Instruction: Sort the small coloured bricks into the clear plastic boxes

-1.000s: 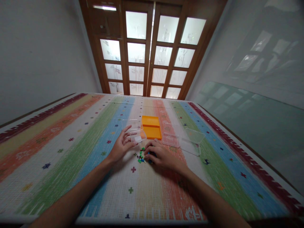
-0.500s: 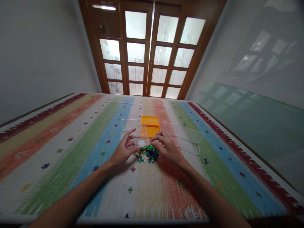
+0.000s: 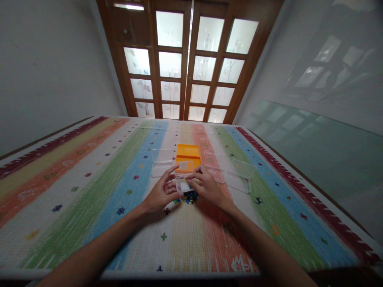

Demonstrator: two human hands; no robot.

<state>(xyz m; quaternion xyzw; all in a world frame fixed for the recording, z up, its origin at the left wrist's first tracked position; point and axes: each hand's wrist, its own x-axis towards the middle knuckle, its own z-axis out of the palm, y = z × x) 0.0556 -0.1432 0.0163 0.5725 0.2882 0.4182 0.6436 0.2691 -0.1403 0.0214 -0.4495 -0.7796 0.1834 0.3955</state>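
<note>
Case (image 3: 180,185) at left hand (image 3: 161,192): clear, white patch (image 3: 185,186). Box (image 3: 188,150) beyond it: orange. Pieces (image 3: 190,197) right of it: blue, dark. Cloth (image 3: 185,239) beneath: multicoloured stripes, small motifs.

Glossy clear plastic box (image 3: 184,184), smooth orange plastic case (image 3: 188,150), woven-looking tablecloth (image 3: 146,247), wooden doors (image 3: 186,40), frosted-looking panes (image 3: 169,28)

My left hand's (image 3: 161,192) got a small clear box (image 3: 180,184) over a pile of tiny coloured pieces (image 3: 190,197), right hand (image 3: 208,187) at its right side. Open orange case (image 3: 188,151) just to the far side, more clear boxes (image 3: 249,185) left and right, striped worktop (image 3: 185,239).
</note>
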